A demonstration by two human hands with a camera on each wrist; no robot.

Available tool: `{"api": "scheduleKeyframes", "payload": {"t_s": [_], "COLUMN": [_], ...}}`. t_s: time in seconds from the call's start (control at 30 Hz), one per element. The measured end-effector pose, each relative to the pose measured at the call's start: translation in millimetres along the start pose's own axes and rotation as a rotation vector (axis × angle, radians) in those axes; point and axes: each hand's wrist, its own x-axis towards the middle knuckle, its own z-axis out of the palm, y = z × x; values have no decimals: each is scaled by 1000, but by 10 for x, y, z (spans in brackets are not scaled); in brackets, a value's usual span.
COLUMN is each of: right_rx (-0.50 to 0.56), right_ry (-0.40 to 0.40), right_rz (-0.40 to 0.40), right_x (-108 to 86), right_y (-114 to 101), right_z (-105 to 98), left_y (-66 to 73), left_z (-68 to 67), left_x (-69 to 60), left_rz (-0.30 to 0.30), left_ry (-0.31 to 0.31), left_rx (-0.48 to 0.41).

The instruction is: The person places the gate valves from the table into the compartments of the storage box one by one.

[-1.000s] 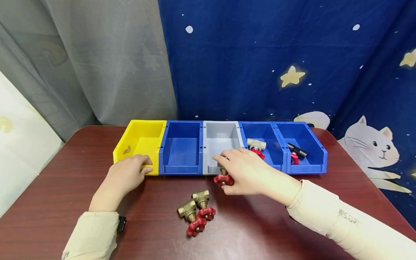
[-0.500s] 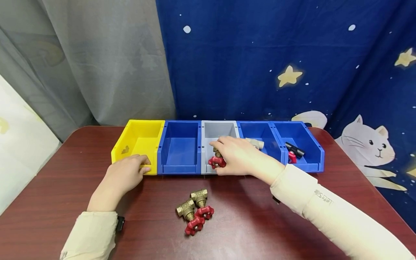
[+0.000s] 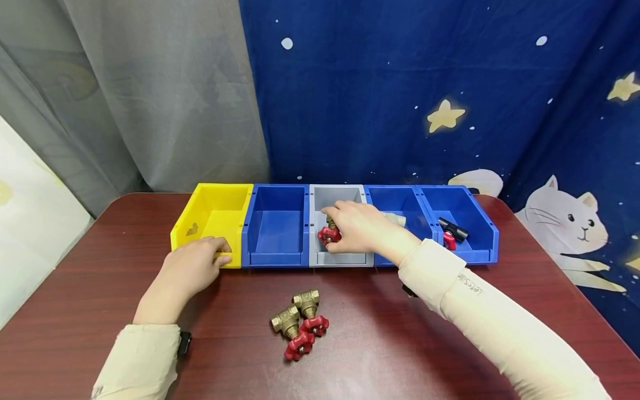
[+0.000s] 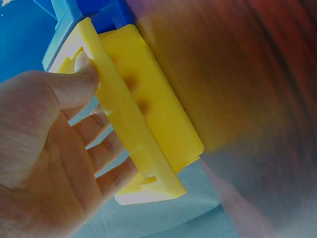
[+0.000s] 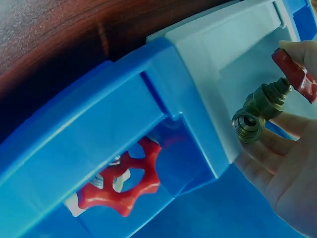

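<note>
My right hand (image 3: 362,226) holds a brass gate valve (image 5: 263,105) with a red handwheel inside the grey bin (image 3: 341,259). In the right wrist view the thumb is at the handwheel and the fingers lie along the brass body. My left hand (image 3: 192,268) grips the front lip of the yellow bin (image 4: 136,119), thumb on one side and fingers on the other. Two more brass valves, a nearer one (image 3: 287,323) and a farther one (image 3: 307,301), lie together on the table, their red handwheels toward me.
An unfilled blue bin (image 3: 278,233) stands between the yellow and grey ones. Right of the grey bin, a blue bin (image 5: 94,119) contains a white valve with a red handwheel (image 5: 126,181). The far-right blue bin (image 3: 475,256) holds a black valve (image 3: 452,229) with a red handle.
My right hand has carried the brass valve from in front of the grey bin over its front lip and farther inside. The left hand has kept its grip on the yellow bin.
</note>
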Motion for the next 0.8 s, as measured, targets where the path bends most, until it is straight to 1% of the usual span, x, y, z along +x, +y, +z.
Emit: {"api": "scheduleKeyframes", "payload": {"t_s": [0.17,0.37,0.57,0.8], "right_rx": [41,51,62,88], "right_ry": [-37,-75,-94,-112], "right_rz": [34,54,73,96], "right_x": [70,151,210,245], "right_y": [30,33,30,47], "right_z": [50,116,194,241], "left_y": [-2,0,1,15], "left_z": [4,-1,-4,-1], "left_x": [4,8,-4,-11], "left_rz": [-5,-4,-8,1], "left_ry": [-9,-10,-13,-3], "left_rx": [1,-2,2,4]}}
